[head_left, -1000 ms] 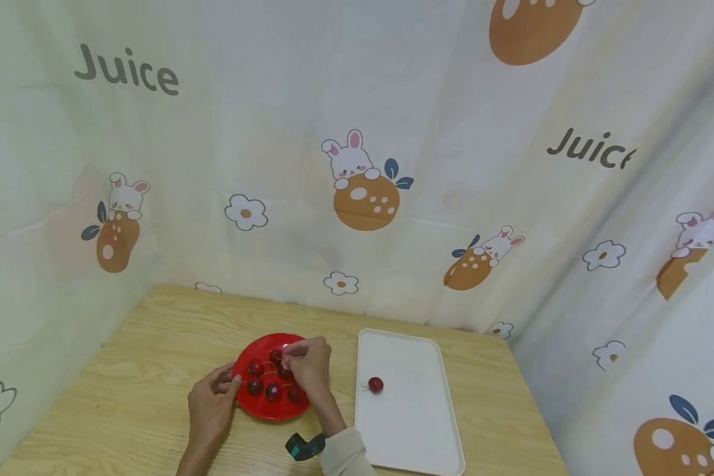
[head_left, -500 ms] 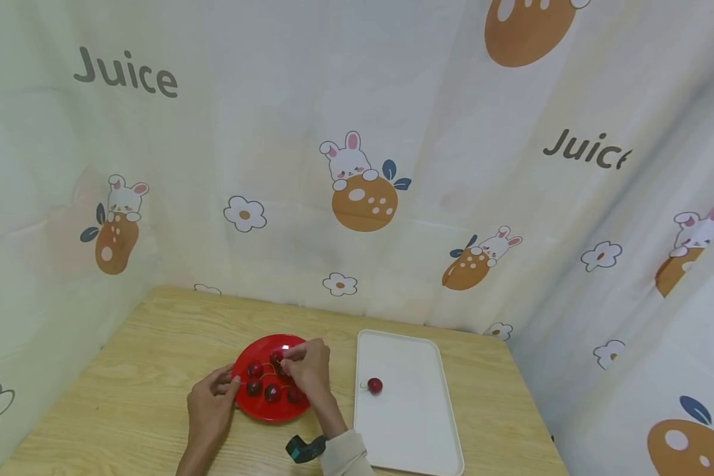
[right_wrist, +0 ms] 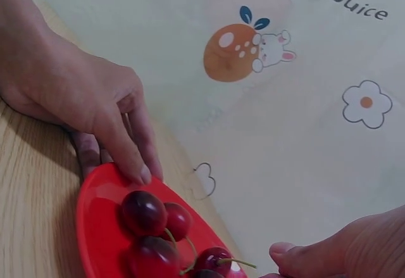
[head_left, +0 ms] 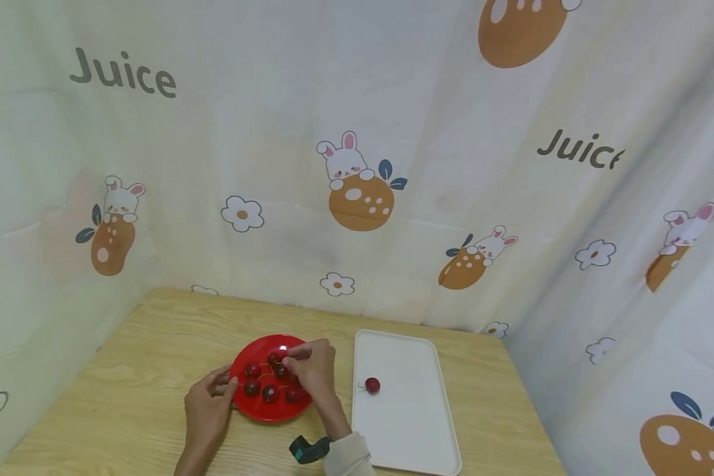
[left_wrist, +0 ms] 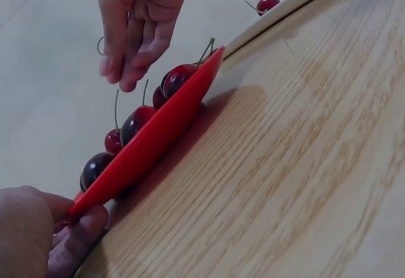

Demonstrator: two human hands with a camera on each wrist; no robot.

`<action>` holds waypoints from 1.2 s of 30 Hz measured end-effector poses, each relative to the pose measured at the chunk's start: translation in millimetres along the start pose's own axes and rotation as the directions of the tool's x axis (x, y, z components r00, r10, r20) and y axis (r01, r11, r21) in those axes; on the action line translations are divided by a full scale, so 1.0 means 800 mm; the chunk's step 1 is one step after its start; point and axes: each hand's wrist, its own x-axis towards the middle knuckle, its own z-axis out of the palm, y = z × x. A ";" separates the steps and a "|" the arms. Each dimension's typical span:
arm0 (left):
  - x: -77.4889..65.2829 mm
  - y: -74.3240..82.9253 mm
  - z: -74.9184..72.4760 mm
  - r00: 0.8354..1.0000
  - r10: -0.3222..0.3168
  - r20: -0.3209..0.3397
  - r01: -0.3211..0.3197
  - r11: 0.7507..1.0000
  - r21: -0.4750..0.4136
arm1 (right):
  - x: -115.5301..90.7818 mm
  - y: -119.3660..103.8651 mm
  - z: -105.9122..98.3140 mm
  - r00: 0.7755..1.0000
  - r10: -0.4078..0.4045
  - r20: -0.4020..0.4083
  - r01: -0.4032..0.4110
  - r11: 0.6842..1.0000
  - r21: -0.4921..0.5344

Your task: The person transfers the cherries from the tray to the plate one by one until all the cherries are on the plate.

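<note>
A red plate (head_left: 268, 415) with several dark red cherries (left_wrist: 136, 125) on it lies on the wooden table. My left hand (head_left: 207, 404) pinches its left rim, thumb on top and fingers beneath, as the left wrist view shows. My right hand (head_left: 315, 365) hovers over the plate's right side, its fingers (left_wrist: 131, 69) bent loosely downward and close together. No fruit shows between them. Just left of those fingertips in the head view lies a cherry (head_left: 277, 357); another cherry (right_wrist: 215, 259) points its stem toward my right thumb in the right wrist view.
A white rectangular tray (head_left: 401, 423) stands right of the plate, with one stemmed cherry (head_left: 372, 385) near its left edge. A printed curtain (head_left: 285, 258) borders the table (head_left: 172, 330) at the back and sides. A dark strap-like device (head_left: 308, 449) sits at my right wrist.
My right hand has drawn slightly to the right and away from the cherries. My left hand keeps its grip on the plate's rim. The head view has shifted a little.
</note>
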 end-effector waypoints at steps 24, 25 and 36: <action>-0.003 0.003 0.001 0.999 -0.031 0.007 0.030 0.999 0.036 | -0.008 0.023 -0.091 0.977 0.120 -0.177 -0.089 0.981 0.175; -0.003 0.003 0.001 0.999 -0.033 0.007 0.033 0.999 0.041 | -0.009 0.025 -0.095 0.975 0.127 -0.184 -0.094 0.980 0.174; -0.004 0.005 0.000 1.000 -0.014 0.001 0.014 0.999 0.052 | -0.014 0.042 -0.128 0.955 0.183 -0.235 -0.135 0.969 0.205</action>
